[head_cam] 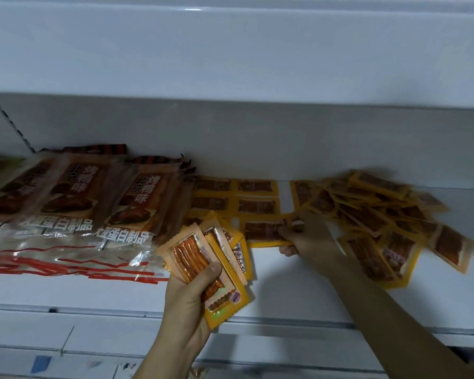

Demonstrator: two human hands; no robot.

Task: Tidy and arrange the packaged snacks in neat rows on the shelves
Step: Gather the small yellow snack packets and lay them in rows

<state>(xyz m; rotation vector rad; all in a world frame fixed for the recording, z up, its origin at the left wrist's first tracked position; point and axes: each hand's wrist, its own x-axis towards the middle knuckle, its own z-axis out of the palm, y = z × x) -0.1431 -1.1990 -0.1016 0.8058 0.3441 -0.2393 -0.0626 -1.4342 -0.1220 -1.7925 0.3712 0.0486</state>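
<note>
The fingers of the left hand (188, 292) are curled around a small fan of snack packets (211, 266). The thumb presses on the front packet, a pale orange one with a clear window that shows long brown strips. Behind it are yellow packets of the same kind, and they spread out to the right. This hand is in front of the shelf (285, 291), above its front edge.

The fingers of the right hand (303, 236) pinch the right end of one yellow packet (263, 232); this packet lies flat on the shelf. The thumb is under the near edge of the packet and the other fingers are on top. The right arm comes in from the lower right corner.

The pinched packet is the nearest one of a flat group of yellow packets (236, 198), which lie in two short columns toward the back wall. To the right of the hand there is a loose heap of yellow packets (381, 217), overlapping at many angles.

To the left, just beside the flat group, large clear snack bags (74, 203) with red stripes and Chinese text lean back in a row. They overlap one another.
</note>
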